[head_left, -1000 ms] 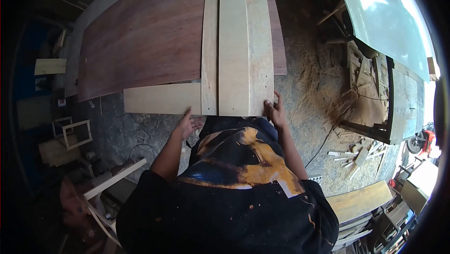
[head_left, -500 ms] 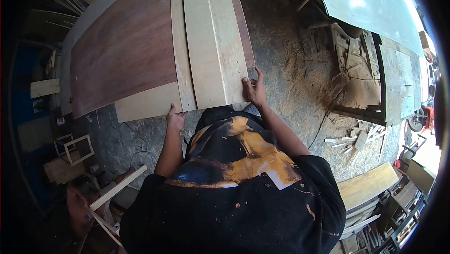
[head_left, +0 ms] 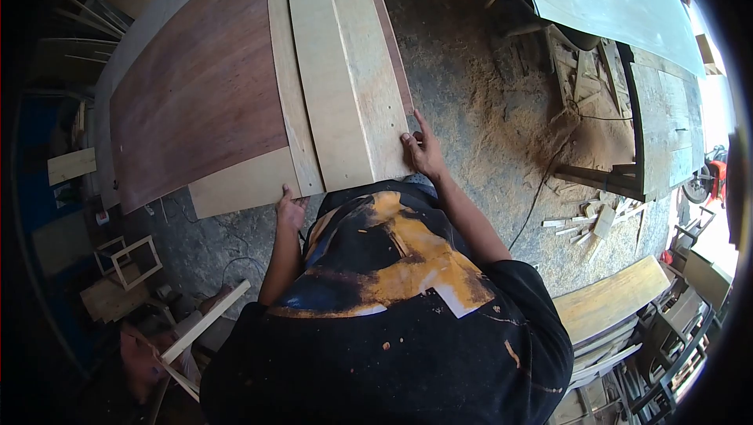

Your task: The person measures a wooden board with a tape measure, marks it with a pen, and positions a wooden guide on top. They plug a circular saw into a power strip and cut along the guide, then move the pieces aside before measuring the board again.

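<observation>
The long pale board lies on the brown sheet. The bent right hand holds that board's right edge. Left of it, the half-open left hand touches the short board.

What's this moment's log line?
left hand: touching short pale wooden board, near edge | right hand: touching long pale wooden plank, right edge

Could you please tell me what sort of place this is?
Probably a woodworking shop: tan sawdust on the grey floor, small pale wooden offcuts, and long pale wooden boards over a reddish wooden sheet.
</observation>
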`<act>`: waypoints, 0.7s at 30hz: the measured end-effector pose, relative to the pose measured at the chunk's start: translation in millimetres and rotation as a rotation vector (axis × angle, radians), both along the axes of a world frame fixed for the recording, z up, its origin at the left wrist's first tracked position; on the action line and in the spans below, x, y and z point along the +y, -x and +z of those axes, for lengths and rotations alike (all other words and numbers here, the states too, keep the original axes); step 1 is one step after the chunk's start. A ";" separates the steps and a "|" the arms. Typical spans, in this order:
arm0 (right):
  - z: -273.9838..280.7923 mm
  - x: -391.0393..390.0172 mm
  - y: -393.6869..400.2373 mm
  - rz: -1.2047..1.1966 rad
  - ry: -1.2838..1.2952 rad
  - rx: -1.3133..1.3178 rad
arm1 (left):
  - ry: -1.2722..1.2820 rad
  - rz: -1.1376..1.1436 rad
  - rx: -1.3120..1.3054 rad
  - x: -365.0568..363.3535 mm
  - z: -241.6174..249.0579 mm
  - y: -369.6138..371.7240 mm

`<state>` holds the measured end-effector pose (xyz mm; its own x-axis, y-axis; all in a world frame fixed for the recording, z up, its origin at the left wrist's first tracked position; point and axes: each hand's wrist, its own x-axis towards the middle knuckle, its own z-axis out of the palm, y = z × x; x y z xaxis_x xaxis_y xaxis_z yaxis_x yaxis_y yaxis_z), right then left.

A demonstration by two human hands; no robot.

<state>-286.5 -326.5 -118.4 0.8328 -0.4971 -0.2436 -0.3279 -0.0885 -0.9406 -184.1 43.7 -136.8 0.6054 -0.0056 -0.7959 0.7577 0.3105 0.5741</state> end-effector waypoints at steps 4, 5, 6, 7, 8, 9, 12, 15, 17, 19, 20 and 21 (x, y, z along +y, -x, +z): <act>-2.2 -6.4 -1.0 0.035 -0.017 0.024 | 0.002 -0.019 -0.021 -2.3 -2.7 0.4; -5.3 -7.4 -0.2 0.047 -0.041 0.041 | 0.007 -0.024 -0.020 -1.7 -5.7 1.9; -2.8 -7.3 -0.8 0.044 -0.044 0.044 | 0.005 -0.028 -0.016 -0.3 -7.9 2.1; -0.2 -6.7 -1.0 0.033 -0.027 0.032 | 0.020 -0.030 -0.014 1.6 -9.7 1.6; 2.9 -7.6 -1.1 0.023 -0.008 0.018 | 0.038 -0.031 -0.012 1.5 -12.1 0.7; 4.0 -8.6 -0.7 0.020 -0.005 0.022 | 0.040 -0.035 -0.009 0.4 -13.7 0.1; 8.1 -9.0 -3.2 0.020 -0.003 0.026 | 0.033 -0.005 0.008 1.2 -13.9 -2.6; 8.9 -10.9 -0.7 0.039 -0.007 0.071 | 0.006 0.006 -0.005 1.4 -12.5 0.4; 2.8 -11.2 -1.1 0.047 -0.023 0.072 | 0.018 -0.004 0.002 3.1 -13.2 -0.2; -2.4 -9.4 -3.2 0.034 -0.065 0.044 | 0.006 -0.013 -0.002 4.5 -14.9 -1.5; -4.9 -8.5 -1.7 0.015 -0.099 0.016 | 0.004 -0.027 -0.006 5.1 -16.0 -0.8; -5.8 -7.2 0.3 0.012 -0.101 0.021 | 0.002 -0.030 -0.001 6.4 -16.5 0.7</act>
<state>-286.8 -333.8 -124.2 0.8327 -0.4592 -0.3094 -0.3472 0.0022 -0.9378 -184.7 50.0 -153.3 0.6057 -0.0255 -0.7953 0.7660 0.2891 0.5742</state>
